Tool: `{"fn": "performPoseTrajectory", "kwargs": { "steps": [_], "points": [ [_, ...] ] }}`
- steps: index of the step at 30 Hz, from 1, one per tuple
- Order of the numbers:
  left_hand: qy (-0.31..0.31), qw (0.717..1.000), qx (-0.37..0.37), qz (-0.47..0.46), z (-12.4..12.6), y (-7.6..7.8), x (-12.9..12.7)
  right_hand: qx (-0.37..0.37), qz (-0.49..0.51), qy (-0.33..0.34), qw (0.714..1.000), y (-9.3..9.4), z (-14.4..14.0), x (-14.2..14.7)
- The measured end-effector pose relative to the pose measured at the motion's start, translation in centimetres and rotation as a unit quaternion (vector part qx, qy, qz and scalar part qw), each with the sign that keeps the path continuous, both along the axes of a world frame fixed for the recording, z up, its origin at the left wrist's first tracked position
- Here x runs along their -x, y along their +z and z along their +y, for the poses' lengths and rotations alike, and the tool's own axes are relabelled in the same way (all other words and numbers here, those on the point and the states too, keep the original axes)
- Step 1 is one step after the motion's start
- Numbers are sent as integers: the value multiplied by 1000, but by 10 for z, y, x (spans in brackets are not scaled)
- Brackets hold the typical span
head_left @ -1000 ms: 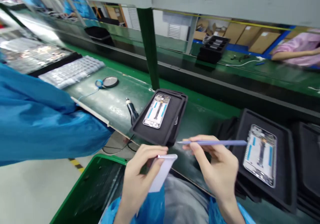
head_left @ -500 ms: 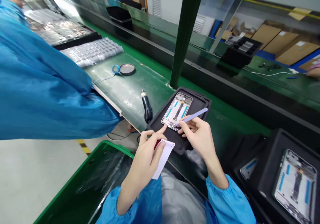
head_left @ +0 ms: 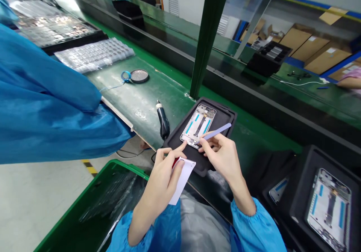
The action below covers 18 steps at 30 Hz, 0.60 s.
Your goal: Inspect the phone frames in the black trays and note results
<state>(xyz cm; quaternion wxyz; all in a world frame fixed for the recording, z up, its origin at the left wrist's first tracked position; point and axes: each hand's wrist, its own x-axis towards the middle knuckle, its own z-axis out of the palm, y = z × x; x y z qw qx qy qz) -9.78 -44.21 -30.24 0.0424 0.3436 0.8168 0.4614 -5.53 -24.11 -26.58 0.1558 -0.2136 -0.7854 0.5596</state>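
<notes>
A phone frame (head_left: 199, 126) with blue strips and a dark flex cable lies in a black tray (head_left: 222, 118) on the green bench. My right hand (head_left: 221, 152) is closed on light purple tweezers (head_left: 217, 131), whose tips reach the near end of the frame. In my left hand (head_left: 162, 177) is a white sheet (head_left: 182, 178) with a row of small dark marks along its top edge, pinched between thumb and fingers. Something red shows beside the sheet, mostly hidden by those fingers. The left index fingertip touches the frame's lower left corner.
An electric screwdriver (head_left: 162, 120) lies left of the tray. Farther left are a round dish (head_left: 139, 76), blue tape roll (head_left: 125, 76) and clear plastic trays (head_left: 96, 53). A co-worker's blue sleeve (head_left: 50, 105) reaches in. A green bin (head_left: 67, 214) stands below; another frame (head_left: 329, 207) lies right.
The whole view has shifted slightly. Both hands keep their grips, and the tweezer tips stay at the near end of the phone frame.
</notes>
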Motion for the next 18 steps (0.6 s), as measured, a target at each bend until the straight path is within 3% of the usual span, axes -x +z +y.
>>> {"fn": "performPoseTrajectory", "kwargs": {
  "steps": [5,11,18],
  "points": [
    [-3,1000,-2,-1,0,-1,0,-28,15,-2,999,-1,-2,-5],
    [-2,1000,-5,-5,0,-2,1,20,25,-19,999,-2,-3,-8],
    [11,998,-23,-58,-2,-1,-1,6,49,-23,998,-7,-4,-10]
  ]
}}
